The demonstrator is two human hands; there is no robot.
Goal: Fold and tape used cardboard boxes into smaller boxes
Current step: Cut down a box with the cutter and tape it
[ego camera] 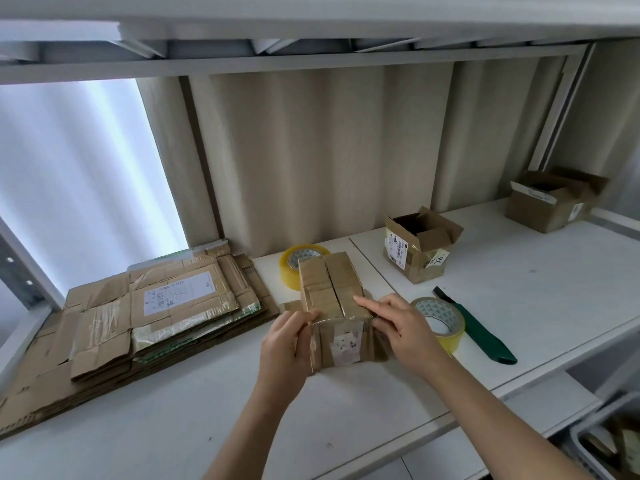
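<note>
Cardboard box, small and brown, sat on the white bench just in front of the person, its top flaps folded shut so that their edges met along a seam running down the middle. Old clear tape and a torn label showed on its near face.

The left hand gripped the box at its near left corner, fingers curled round the edge with the thumb on top. The right hand held the near right side, its fingers bent against the cardboard while the index finger lay stretched out flat along the top flap, pressing it down near the seam.

A roll of yellowish tape lay just behind the box, partly hidden by it. A second tape roll rested just beside the right hand, touching a green-handled cutter that lay on the bench to the right.

To the left, a stack of flattened boxes lay on the bench, the top sheets bearing tape and a white label. Farther back on the right stood an open box with labels, its flaps up, and well beyond it, near the far corner, another open box. A beige curtain hung behind the bench.
</note>
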